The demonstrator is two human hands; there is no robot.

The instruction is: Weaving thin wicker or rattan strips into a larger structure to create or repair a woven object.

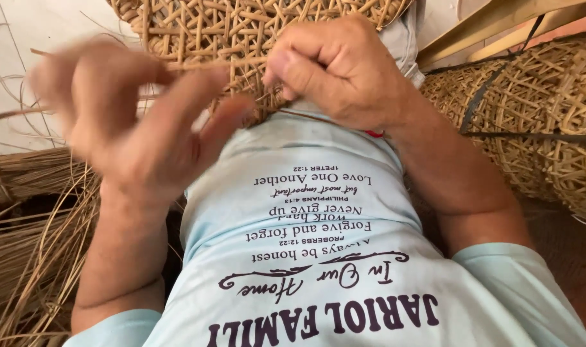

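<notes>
A thin strip [196, 64] is pinched in the closed right hand [338, 71] against the woven basket [241, 32] held at the chest, while the blurred left hand [139, 122], fingers loosely spread, holds nothing; overbending could likely kink or snap it.

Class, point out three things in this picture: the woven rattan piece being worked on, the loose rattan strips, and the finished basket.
Woven rattan piece [203, 29], head view, on its open lattice.
Loose rattan strips [29, 250], head view, mid-bundle.
Finished basket [543, 109], head view, on its woven side wall.
</notes>
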